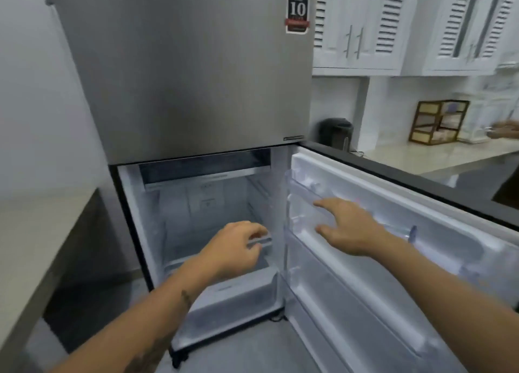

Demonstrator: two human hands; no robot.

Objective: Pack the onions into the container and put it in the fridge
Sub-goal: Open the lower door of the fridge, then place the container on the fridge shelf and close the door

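The grey fridge (196,72) stands with its lower door (421,260) swung open to the right. My left hand (236,249) reaches into the lower compartment, fingers curled at the front edge of a shelf (264,242); blur hides whether it grips anything. My right hand (348,226) is spread open against the door's inner bins (306,187), holding nothing. No onions and no container show in this view. A clear drawer (238,296) sits at the bottom of the compartment.
A counter edge (42,232) runs along the left, close to the fridge. To the right is a counter (421,153) with a dark kettle (337,132) and a wooden rack (438,121). Another person's hand (505,129) is at the far right. White cabinets (393,24) hang above.
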